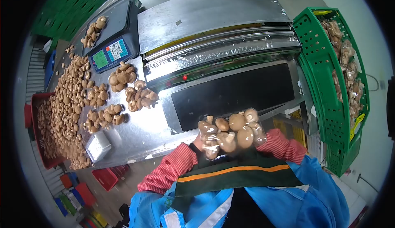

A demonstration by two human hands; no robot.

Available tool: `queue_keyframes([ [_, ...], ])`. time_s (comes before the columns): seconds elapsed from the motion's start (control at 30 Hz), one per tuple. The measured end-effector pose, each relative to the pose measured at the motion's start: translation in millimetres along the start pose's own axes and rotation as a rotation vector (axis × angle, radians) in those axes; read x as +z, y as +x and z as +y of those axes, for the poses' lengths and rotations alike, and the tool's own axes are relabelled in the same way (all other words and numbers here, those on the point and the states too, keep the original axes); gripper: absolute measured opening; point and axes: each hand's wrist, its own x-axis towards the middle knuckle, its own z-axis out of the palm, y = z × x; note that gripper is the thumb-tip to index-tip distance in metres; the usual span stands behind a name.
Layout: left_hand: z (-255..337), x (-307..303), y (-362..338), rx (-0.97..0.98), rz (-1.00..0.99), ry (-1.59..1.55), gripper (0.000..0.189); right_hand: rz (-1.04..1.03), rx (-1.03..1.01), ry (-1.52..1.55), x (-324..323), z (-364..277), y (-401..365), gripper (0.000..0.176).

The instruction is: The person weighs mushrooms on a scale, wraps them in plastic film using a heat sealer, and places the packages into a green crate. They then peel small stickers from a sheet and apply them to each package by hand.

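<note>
A film-wrapped pack of brown mushrooms [226, 140] is held close to my body, just in front of the black plate [234, 94] of the wrapping machine. My left hand [198, 142] grips the pack's left end, with only a little of the hand showing past the red checked sleeve. On the right end is my right hand [261, 144], mostly hidden by the pack and its sleeve. Clear film over the mushrooms catches the light. Behind the plate, the machine's film rollers [222, 46] run across the bench.
A digital scale [109, 53] carries a mushroom portion. Loose mushrooms [68, 100] spread from a red crate [36, 100] across the metal bench [144, 141], beside several grouped portions. White trays [98, 146] stand near the front edge. At right, a green crate [325, 88] holds wrapped packs.
</note>
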Motion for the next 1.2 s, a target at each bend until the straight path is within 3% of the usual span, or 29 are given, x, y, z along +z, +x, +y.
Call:
queue_keyframes([
  [0.07, 17, 5, 6, 0.194, 0.056, 0.176, 0.025, -0.262, 0.264, 0.361, -3, -5, 3, 0.023],
  [0.17, 62, -4, 5, 0.453, 0.152, 0.349, 0.029, -0.477, 0.45, 0.414, 12, -9, 2, 0.022],
  [0.27, 118, -32, -1, 0.67, 0.208, 0.406, 0.035, -0.538, 0.515, 0.213, 42, -1, -6, 0.021],
  [0.37, 164, -56, -6, 0.98, 0.193, 0.364, 0.034, -0.535, 0.45, -0.297, 64, 39, -4, 0.025],
  [0.43, 196, -79, -6, 0.881, -0.276, 0.514, 0.034, -0.54, 0.328, -0.765, 71, 74, 4, 0.034],
  [0.47, 194, -85, -8, 0.664, -0.474, 0.473, 0.037, -0.557, 0.268, -0.861, 71, 72, 1, 0.037],
  [0.5, 188, -89, -14, 0.402, -0.544, 0.219, 0.035, -0.57, 0.206, -0.958, 76, 67, -3, 0.041],
  [0.57, 182, -82, -37, -0.201, -0.418, -0.896, 0.045, -0.701, 0.063, -0.721, 90, 43, -28, 0.044],
  [0.63, 199, -79, -38, -0.148, -0.742, -0.289, 0.068, -0.955, -0.066, -0.01, 63, 44, -44, 0.047],
  [0.7, 166, -69, -38, -0.039, -0.552, -0.257, 0.068, -1.007, -0.091, 0.229, 44, 41, -57, 0.049],
  [0.73, 166, -53, -31, -0.18, -0.473, -0.575, 0.07, -0.803, -0.161, 0.135, 36, 37, -68, 0.051],
  [0.8, 163, -32, -13, -0.249, -0.389, -0.775, 0.07, -0.321, -0.299, -0.181, 22, 26, -95, 0.055],
  [0.83, 165, -20, -6, -0.277, -0.342, -0.852, 0.068, -0.358, -0.087, -0.356, -2, 18, -103, 0.061],
  [0.87, 152, -12, 5, -0.217, -0.383, -0.791, 0.063, -0.383, -0.132, -0.33, -20, 14, -101, 0.076],
  [0.97, 184, 34, 33, -0.061, -0.426, -0.582, 0.059, -0.271, -0.528, -0.316, -2, -28, -122, 0.079],
  [1.03, 211, 80, 57, 0.071, -0.502, -0.499, 0.055, -0.036, -0.794, -0.361, 4, -65, -132, 0.065],
  [1.1, 246, 131, 80, 0.203, -0.638, -0.438, 0.059, 0.049, -0.899, -0.186, 20, -104, -170, 0.054],
  [1.2, 276, 200, 125, 0.179, -0.817, -0.467, 0.054, 0.437, -1.191, -0.46, 8, -168, -241, 0.044],
])
